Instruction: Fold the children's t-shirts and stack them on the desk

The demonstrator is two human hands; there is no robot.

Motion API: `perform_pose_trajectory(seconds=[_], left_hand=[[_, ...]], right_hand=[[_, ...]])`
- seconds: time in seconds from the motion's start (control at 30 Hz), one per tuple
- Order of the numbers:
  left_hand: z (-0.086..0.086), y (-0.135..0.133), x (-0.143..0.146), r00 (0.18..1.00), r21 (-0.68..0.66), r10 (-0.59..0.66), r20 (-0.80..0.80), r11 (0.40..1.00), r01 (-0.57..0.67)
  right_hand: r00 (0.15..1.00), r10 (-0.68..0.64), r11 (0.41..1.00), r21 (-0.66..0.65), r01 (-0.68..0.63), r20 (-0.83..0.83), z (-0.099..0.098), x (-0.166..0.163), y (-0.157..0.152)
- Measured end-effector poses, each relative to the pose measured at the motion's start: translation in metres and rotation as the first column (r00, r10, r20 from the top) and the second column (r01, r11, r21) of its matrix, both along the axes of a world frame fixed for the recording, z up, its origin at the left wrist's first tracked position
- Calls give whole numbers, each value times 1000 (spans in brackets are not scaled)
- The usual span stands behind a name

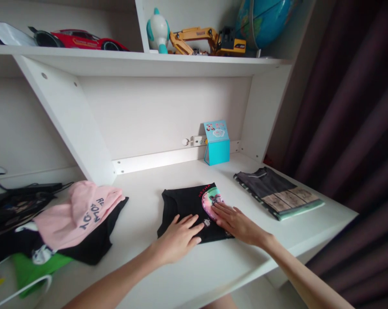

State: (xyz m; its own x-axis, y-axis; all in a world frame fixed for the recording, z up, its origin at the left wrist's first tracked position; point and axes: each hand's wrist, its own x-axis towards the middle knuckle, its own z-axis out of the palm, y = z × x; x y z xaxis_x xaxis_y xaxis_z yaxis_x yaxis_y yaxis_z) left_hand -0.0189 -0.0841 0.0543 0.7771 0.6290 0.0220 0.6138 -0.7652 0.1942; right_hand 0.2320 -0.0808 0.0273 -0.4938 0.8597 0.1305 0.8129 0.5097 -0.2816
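A black shirt [184, 201] with a colourful round print lies folded flat on the white desk [142, 266]. My left hand [177, 238] rests on its near left part, fingers stretched out and a little apart. On the right side, over the edge of the print, my right hand [234, 221] lies flat with straight fingers. Neither hand grips anything. Farther right is a folded stack of dark grey clothing [271, 189] with tan picture panels and a green edge.
Left on the desk is a loose heap with a pink garment [74, 214], black clothes, green cloth [35, 268] and hangers. A turquoise desk calendar [218, 150] stands at the back by a power socket [197, 140]. Toys and a globe [267, 21] fill the shelf above; a dark curtain [348, 128] hangs right.
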Motion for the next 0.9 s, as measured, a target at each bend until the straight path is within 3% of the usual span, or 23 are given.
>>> perform_pose_trajectory(seconds=[0.13, 0.23, 0.33, 0.43, 0.5, 0.6, 0.7, 0.9], left_hand=[[-5, 27, -22, 998, -11, 69, -12, 998, -69], [-11, 55, -32, 984, 43, 174, -26, 984, -173], [-21, 85, -31, 969, 100, 241, -50, 967, -236], [-26, 108, -25, 970, 136, 241, -22, 962, -236], [-26, 116, -21, 962, 129, 272, 32, 953, -273], [-26, 115, -20, 940, 85, 324, 111, 939, -334], [-32, 108, -22, 939, 5, 338, 67, 941, -339], [-46, 105, -28, 921, -42, 390, 5, 920, -389]], right_hand=[[984, -162, 977, 151, 151, 67, -11, -21, -35], [972, -216, 942, 281, 184, 88, -21, -48, -62], [989, -129, 955, 276, 104, 71, -18, -80, -87], [995, 99, 986, 133, -98, -1, 6, -96, -98], [983, 158, 986, 65, -153, -91, 25, -93, -87], [990, 9, 998, 64, 0, -140, 40, -74, -45], [992, -99, 995, 19, 101, -82, 29, -60, 2], [996, 86, 983, -163, -82, 19, -5, -56, 36]])
